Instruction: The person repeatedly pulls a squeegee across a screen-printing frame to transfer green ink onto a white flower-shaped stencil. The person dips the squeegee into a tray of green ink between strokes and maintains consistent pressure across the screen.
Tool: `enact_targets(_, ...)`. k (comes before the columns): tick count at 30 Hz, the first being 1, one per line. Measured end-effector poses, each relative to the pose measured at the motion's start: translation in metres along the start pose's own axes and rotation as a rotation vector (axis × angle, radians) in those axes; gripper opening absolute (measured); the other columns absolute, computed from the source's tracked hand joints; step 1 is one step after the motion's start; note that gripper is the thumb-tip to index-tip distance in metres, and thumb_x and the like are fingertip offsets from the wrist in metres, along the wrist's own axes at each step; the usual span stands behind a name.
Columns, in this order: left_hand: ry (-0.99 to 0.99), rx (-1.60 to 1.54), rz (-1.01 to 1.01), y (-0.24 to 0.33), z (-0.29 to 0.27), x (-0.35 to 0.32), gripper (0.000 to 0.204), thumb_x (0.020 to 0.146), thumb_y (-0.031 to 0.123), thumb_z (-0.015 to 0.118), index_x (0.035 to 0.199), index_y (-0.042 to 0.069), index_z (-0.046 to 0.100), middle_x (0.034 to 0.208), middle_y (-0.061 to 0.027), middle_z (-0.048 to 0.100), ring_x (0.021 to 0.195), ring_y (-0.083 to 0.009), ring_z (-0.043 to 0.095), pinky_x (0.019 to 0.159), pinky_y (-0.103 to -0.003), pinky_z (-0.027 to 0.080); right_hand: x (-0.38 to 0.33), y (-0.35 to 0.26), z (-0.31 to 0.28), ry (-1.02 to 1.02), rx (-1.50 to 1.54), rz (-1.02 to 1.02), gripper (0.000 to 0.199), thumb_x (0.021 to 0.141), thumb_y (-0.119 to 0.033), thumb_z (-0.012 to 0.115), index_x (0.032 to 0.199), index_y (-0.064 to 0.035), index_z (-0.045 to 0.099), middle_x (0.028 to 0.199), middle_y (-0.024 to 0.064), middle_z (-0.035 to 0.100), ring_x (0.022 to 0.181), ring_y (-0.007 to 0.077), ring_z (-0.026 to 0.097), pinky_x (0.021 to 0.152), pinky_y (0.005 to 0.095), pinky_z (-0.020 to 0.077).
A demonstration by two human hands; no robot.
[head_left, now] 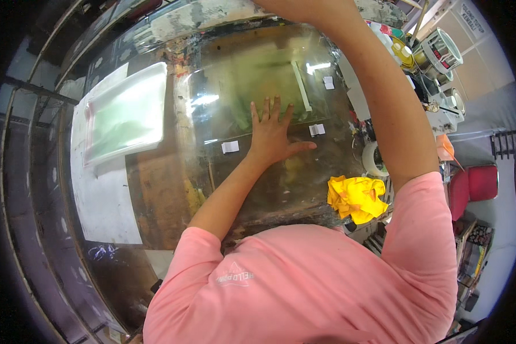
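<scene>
My left hand point(269, 132) lies with its fingers spread on a glossy, see-through sheet point(258, 189) over the dark, stained worktable point(160, 195). Beneath its fingertips a greenish-yellow area point(258, 77) shows through the sheet. A narrow white strip point(301, 86) sits to the right of those fingers. Small white tabs point(230, 147) point(317, 130) point(328, 82) are placed around the hand. My right arm point(393, 109) stretches up and bends left at the top edge, where the hand is cut off from sight.
A stack of clear plastic sheets point(126, 114) rests on white paper point(106, 206) at the left. Near the table's right front lies a crumpled yellow cloth point(357, 198), beside a tape roll point(374, 159). Cans point(437, 51) crowd the far right. A red chair point(481, 183) stands beyond.
</scene>
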State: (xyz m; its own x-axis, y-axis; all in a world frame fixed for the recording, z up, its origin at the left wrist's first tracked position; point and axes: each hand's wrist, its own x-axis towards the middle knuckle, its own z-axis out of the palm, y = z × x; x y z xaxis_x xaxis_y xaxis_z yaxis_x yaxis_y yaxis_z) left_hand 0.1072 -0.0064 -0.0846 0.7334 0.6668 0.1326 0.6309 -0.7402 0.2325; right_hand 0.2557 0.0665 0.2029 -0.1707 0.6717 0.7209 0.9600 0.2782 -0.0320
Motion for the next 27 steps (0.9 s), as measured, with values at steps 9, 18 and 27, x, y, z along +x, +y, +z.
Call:
enact_targets(9, 0.128, -0.051, 0.076, 0.007, 0.002, 0.004, 0.125, 0.073, 0.098, 0.057, 0.158, 0.007, 0.051, 0.164, -0.0267, 0.041, 0.155, -0.0481, 0.031, 0.126, -0.072, 0.005, 0.017, 0.0, 0.002, 0.011, 0.031, 0.006, 0.05, 0.092, -0.045, 0.053, 0.11, -0.0099, 0.084, 0.096, 0.0199, 0.079, 0.093, 0.0378, 0.075, 0.093, 0.0496, 0.0544)
enact_targets(18, 0.111, -0.096, 0.085, 0.007, 0.009, 0.005, 0.124, 0.076, 0.097, 0.056, 0.16, 0.007, 0.048, 0.167, -0.0286, 0.038, 0.157, -0.0496, 0.028, 0.129, -0.067, 0.012, 0.013, -0.004, -0.008, -0.081, 0.002, 0.069, 0.056, 0.092, -0.048, 0.053, 0.08, 0.0016, 0.075, 0.082, 0.0245, 0.073, 0.084, 0.0398, 0.072, 0.084, 0.0506, 0.0523)
enact_targets(27, 0.139, -0.045, 0.109, 0.007, 0.018, 0.004, 0.119, 0.081, 0.095, 0.052, 0.162, 0.008, 0.045, 0.165, -0.031, 0.038, 0.158, -0.0499, 0.028, 0.128, -0.065, 0.018, 0.007, -0.001, -0.001, -0.105, -0.051, 0.062, 0.055, 0.093, -0.05, 0.054, 0.077, -0.0002, 0.073, 0.082, 0.0239, 0.072, 0.085, 0.0414, 0.07, 0.083, 0.052, 0.0498)
